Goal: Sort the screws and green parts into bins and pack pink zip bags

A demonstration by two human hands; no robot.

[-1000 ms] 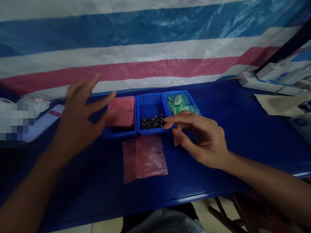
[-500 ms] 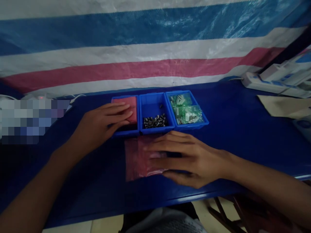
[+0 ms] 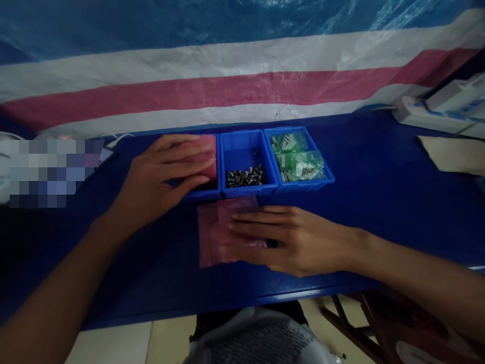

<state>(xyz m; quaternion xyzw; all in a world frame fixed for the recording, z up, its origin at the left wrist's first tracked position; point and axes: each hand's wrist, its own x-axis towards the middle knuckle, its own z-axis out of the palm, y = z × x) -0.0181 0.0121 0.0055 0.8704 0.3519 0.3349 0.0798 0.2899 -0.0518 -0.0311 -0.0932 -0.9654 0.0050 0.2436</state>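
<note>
My left hand (image 3: 159,174) lies over the left blue bin (image 3: 206,193), fingers stretched out on a stack of pink plastic bags (image 3: 210,145) in it. The hand hides much of that stack. On the table in front of the bins, pink zip bags (image 3: 209,242) overlap one another. My right hand (image 3: 299,240) rests on them with its fingers extended and flat. Short dark screws (image 3: 245,177) are heaped at the near end of the middle blue bin (image 3: 239,144), with one apart near its far right side.
Green-tinted bags of small metal parts (image 3: 299,159) fill the right blue bin (image 3: 312,187). A white power strip (image 3: 417,114) and a piece of cardboard (image 3: 450,154) lie at the right. Striped sheeting (image 3: 227,93) hangs behind the blue table (image 3: 379,202).
The view has tilted down a little. My right hand's fingers have drawn closer together on the pink bags. My left hand stays over the left bin, reaching slightly farther back across the stack.
</note>
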